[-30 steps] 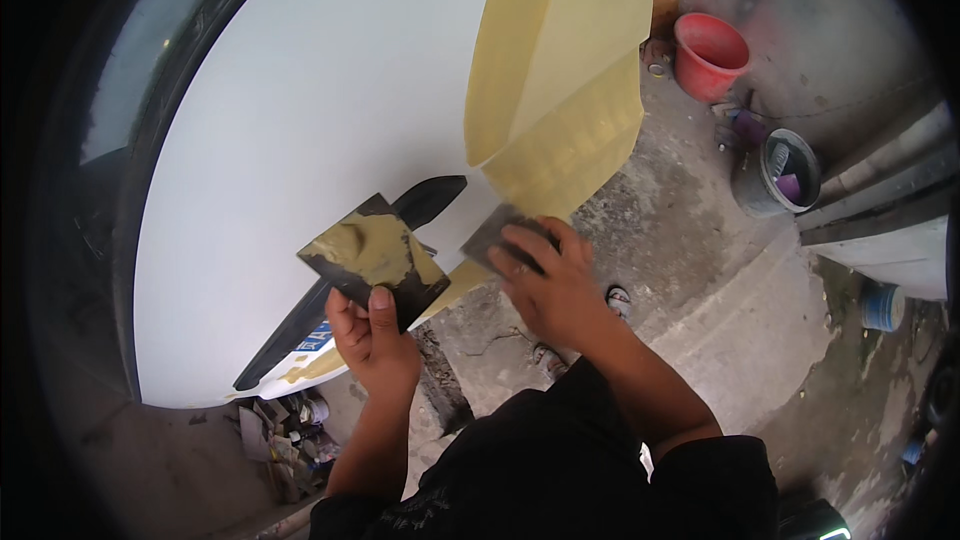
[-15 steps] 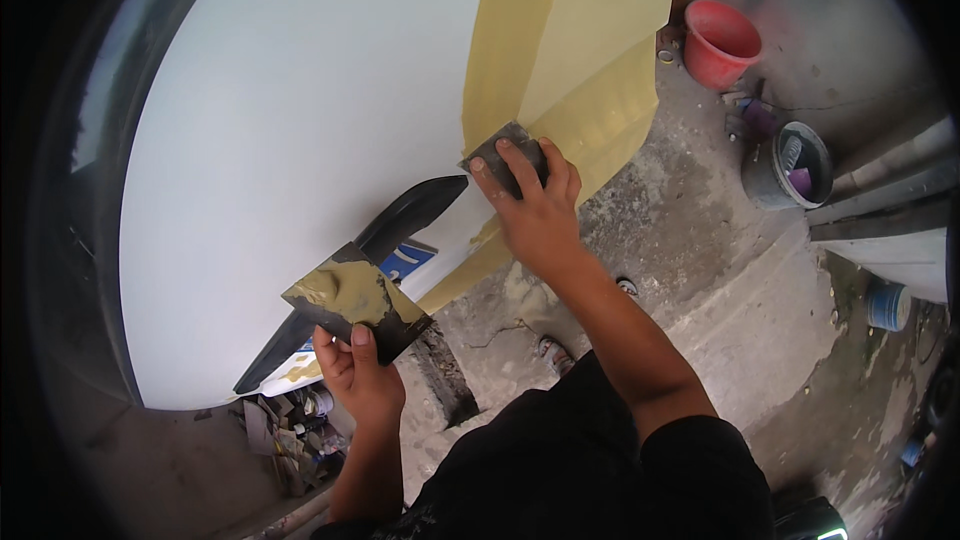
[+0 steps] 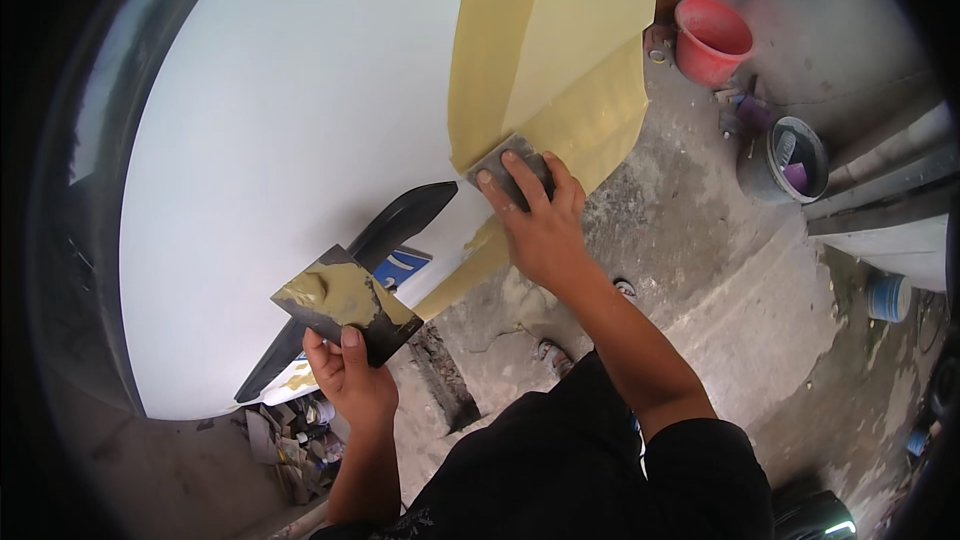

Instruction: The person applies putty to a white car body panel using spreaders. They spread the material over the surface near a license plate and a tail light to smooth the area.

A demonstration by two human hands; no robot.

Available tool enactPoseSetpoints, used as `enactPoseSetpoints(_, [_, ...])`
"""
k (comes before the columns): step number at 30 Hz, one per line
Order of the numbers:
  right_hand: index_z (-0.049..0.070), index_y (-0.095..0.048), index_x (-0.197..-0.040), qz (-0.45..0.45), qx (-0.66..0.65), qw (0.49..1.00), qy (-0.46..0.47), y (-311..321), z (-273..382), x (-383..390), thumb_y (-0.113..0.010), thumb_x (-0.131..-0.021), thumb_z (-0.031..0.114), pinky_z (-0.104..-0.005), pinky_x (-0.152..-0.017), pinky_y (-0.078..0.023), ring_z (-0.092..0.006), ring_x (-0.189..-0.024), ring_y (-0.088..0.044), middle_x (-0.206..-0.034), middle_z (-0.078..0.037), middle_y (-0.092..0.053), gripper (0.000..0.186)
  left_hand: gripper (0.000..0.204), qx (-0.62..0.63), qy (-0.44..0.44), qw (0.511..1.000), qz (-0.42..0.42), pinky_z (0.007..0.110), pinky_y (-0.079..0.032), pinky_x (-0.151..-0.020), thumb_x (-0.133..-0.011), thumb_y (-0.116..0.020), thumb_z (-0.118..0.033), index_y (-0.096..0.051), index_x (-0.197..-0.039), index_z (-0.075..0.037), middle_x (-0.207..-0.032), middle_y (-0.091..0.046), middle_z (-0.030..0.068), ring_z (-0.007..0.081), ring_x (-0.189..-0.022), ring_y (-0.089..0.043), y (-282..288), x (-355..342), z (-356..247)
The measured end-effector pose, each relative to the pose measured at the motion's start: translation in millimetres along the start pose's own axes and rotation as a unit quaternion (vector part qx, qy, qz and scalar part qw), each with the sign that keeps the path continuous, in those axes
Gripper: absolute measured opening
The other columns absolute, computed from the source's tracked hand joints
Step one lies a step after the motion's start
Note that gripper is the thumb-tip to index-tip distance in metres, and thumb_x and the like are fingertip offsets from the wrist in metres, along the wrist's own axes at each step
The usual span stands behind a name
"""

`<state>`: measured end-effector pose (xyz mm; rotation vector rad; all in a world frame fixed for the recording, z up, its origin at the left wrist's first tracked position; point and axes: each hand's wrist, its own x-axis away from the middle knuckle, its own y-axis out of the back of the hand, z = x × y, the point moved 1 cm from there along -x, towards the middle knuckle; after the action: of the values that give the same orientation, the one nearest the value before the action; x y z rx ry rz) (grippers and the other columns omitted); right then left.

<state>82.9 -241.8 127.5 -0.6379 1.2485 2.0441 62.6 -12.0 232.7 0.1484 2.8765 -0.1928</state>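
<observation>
The right hand [image 3: 540, 225] presses a small grey spreader [image 3: 505, 168] flat against the white panel [image 3: 290, 150], at the lower edge of the yellow masking paper [image 3: 560, 60]. Its fingers lie spread over the blade's back, and the blade's long axis runs from lower left to upper right, with the working edge facing up and left toward the paper. The left hand [image 3: 350, 380] grips a dark square board [image 3: 345, 302] by its lower corner, thumb on top. The board carries a smear of yellow-tan filler [image 3: 335, 290] and sits tilted, one corner pointing up, its face turned toward the camera; it is held clear of the panel, below and left of the spreader. A black trim piece [image 3: 395, 230] runs diagonally between the two hands. On the concrete floor [image 3: 720, 280] to the right stand a red bucket [image 3: 712, 38] and a grey pail [image 3: 785, 155], well apart from the work.
</observation>
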Motion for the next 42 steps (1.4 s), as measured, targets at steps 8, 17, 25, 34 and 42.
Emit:
enactPoseSetpoints(8, [0.02,-0.063,-0.118,0.019,0.012,1.0,0.015,-0.8,2.6,-14.1,-0.057,-0.071,0.006,-0.051,-0.09,-0.031,-0.0406,-0.115,-0.038,-0.134,-0.005,-0.045,0.049,0.034,-0.002,-0.004,1.0,-0.003,0.028,-0.043,-0.091,-0.093,-0.054,-0.006,-0.041,-0.124,0.0,-0.108,-0.06,0.0074,0.0111,-0.097,-0.056,-1.1,-1.7,2.1])
enactPoseSetpoints(17, [0.017,-0.059,-0.123,0.034,-0.008,0.998,-0.058,23.4,-7.3,-5.9,-0.058,-0.075,0.009,-0.0505,-0.09,-0.032,-0.0425,-0.114,-0.037,-0.138,-0.009,-0.039,0.049,0.034,0.019,0.009,1.0,-0.011,0.029,-0.043,-0.091,-0.092,-0.054,-0.006,-0.042,-0.124,-0.001,-0.107,-0.06,0.007,0.0115,-0.098,-0.056,-9.0,-3.4,-1.3])
enactPoseSetpoints(25, [0.017,-0.054,-0.129,0.006,-0.019,0.998,-0.061,68.5,11.3,-96.5,-0.06,-0.076,0.01,-0.0534,-0.09,-0.032,-0.0437,-0.115,-0.036,-0.138,-0.01,-0.037,0.053,0.033,0.049,0.005,0.999,-0.013,0.03,-0.043,-0.093,-0.092,-0.055,-0.006,-0.043,-0.123,-0.001,-0.108,-0.06,0.0072,0.0123,-0.1,-0.056,-25.1,-10.0,-6.1])
enactPoseSetpoints(34, [0.017,-0.056,-0.126,0.069,0.007,0.997,-0.028,27.3,5.5,-31.6,-0.061,-0.074,0.011,-0.0548,-0.084,-0.033,-0.0434,-0.112,-0.038,-0.135,-0.01,-0.042,0.052,0.034,0.05,0.016,0.999,-0.007,0.029,-0.042,-0.091,-0.092,-0.055,-0.007,-0.043,-0.122,0.0,-0.106,-0.061,0.0068,0.012,-0.097,-0.057,-31.2,-11.7,-2.2])
enactPoseSetpoints(42, [0.016,-0.054,-0.129,-0.076,0.009,0.994,-0.075,131.0,-33.8,-133.6,-0.055,-0.077,0.012,-0.054,-0.087,-0.036,-0.0408,-0.11,-0.041,-0.135,-0.01,-0.043,0.052,0.032,0.07,-0.007,0.997,-0.022,0.031,-0.044,-0.092,-0.09,-0.056,-0.008,-0.046,-0.12,-0.002,-0.107,-0.059,0.007,0.0144,-0.097,-0.057,-48.1,-9.8,-21.4])
